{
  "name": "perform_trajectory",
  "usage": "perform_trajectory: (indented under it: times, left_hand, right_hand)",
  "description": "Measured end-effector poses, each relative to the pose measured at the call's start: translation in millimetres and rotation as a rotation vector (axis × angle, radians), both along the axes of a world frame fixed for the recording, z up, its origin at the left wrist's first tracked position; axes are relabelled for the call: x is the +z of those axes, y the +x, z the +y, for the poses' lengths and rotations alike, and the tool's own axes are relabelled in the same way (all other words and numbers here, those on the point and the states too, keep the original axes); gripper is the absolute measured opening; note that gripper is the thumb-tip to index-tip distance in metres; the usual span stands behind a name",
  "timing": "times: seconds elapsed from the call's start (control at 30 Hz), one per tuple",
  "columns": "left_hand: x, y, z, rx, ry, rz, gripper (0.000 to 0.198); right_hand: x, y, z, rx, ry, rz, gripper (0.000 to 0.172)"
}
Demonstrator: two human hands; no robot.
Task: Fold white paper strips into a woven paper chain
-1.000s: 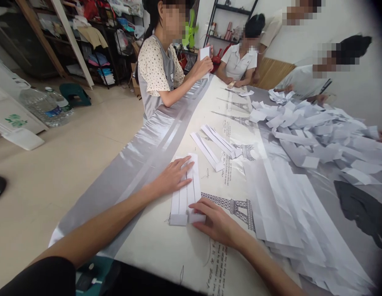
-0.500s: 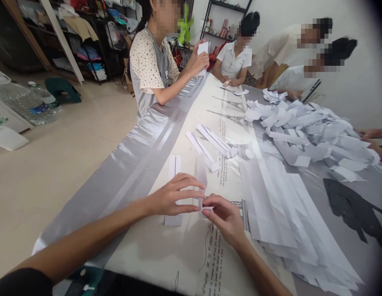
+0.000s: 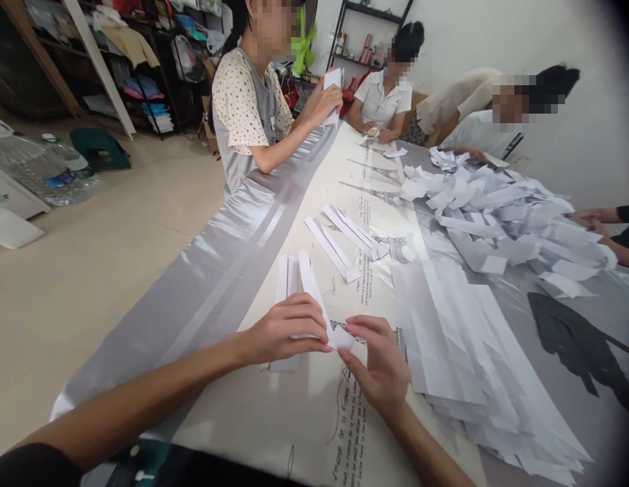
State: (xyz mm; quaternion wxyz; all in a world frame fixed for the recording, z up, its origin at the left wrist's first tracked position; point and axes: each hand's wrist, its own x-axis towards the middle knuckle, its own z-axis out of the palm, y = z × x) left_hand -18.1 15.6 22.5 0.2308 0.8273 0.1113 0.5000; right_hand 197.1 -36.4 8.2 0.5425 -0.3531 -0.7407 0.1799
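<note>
Between my two hands is a folded white paper strip (image 3: 313,281), its long part slanting up and away and its near end bent to the right. My left hand (image 3: 289,325) grips the strip near the bend, fingers together. At the short bent end, my right hand (image 3: 378,362) holds the paper between thumb and forefinger. Another folded strip (image 3: 285,277) lies on the table just left, partly under my left hand. Farther up the cloth lie two more folded pieces, a single strip (image 3: 331,249) and a wider one (image 3: 355,231).
A fanned stack of flat paper sheets (image 3: 467,352) lies to my right, with a large heap of folded papers (image 3: 502,216) behind it. Dark cloth (image 3: 578,345) rests at the right edge. Several people sit around the table (image 3: 233,270); one at the left holds white paper (image 3: 333,84).
The strip in my hands has tilted leftward, its bent end now showing. My left fingers have closed on it. At the back right, a person has leaned lower.
</note>
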Motion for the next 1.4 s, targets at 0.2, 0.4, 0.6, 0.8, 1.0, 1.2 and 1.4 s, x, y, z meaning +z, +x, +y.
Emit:
perform_trajectory:
  times: [0.2,0.4,0.6,0.8,1.0,1.2,1.4]
  left_hand:
    - [3.5,3.2,-4.3,0.078,-0.022,-0.087,0.011]
    - [1.3,4.9,-4.8,0.035,-0.020,-0.108,0.013]
    - [-3.3,-0.2,-1.0,0.073,0.028,-0.036,0.018]
    - [-2.5,-8.4,2.4,0.146,0.267,0.070,0.020]
    - [-8.1,-9.3,4.0,0.098,0.290,0.049,0.023]
    - [-9.6,-9.0,5.6,0.102,0.334,0.052,0.019]
    - [-7.7,-9.9,4.7,0.093,0.369,0.080,0.014]
  right_hand:
    - [8.0,-4.2,-1.8,-0.110,0.345,-0.226,0.044]
    - [6.9,-8.8,-1.0,-0.068,0.285,-0.153,0.049]
    - [5.1,-7.2,-1.5,-0.034,0.248,-0.156,0.050]
    - [2.2,-6.4,-1.9,0.004,0.185,-0.155,0.050]
    - [-3.5,-6.3,-0.2,0.049,0.196,-0.122,0.058]
    - [-2.1,-7.4,0.6,0.055,0.201,-0.129,0.055]
    - [0.4,-5.2,0.2,0.027,0.209,-0.169,0.052]
